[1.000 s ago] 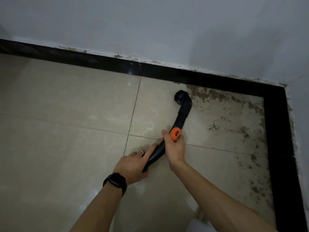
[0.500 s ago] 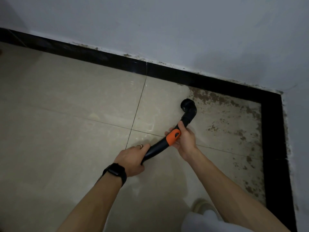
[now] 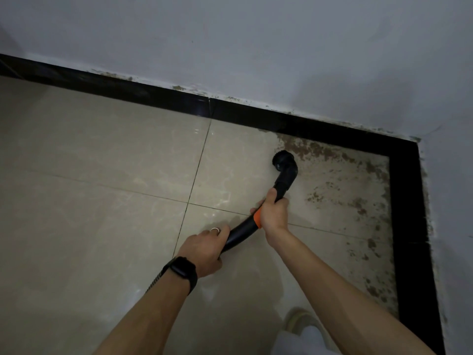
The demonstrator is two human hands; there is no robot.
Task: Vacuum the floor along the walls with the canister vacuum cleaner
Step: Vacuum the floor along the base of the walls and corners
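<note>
A black curved vacuum wand (image 3: 282, 184) with an orange collar (image 3: 257, 218) reaches over the beige tiled floor (image 3: 102, 175). Its round brush nozzle (image 3: 281, 160) sits by the edge of a brown dirt patch (image 3: 358, 201) near the room corner. My right hand (image 3: 272, 213) grips the wand at the orange collar. My left hand (image 3: 204, 248), with a ring and a black wristband, grips the lower end of the wand. A ribbed hose (image 3: 154, 279) shows under my left wrist. The canister is out of view.
A black skirting (image 3: 128, 88) runs along the far wall and turns at the corner down the right wall (image 3: 409, 226). Grey-white walls rise above it. My shoe (image 3: 299, 321) and a pale trouser leg are at the bottom right.
My right hand has closed fully round the wand at the orange collar, hiding most of it. The nozzle has shifted slightly along the dirt's edge, and the view has drifted left.
</note>
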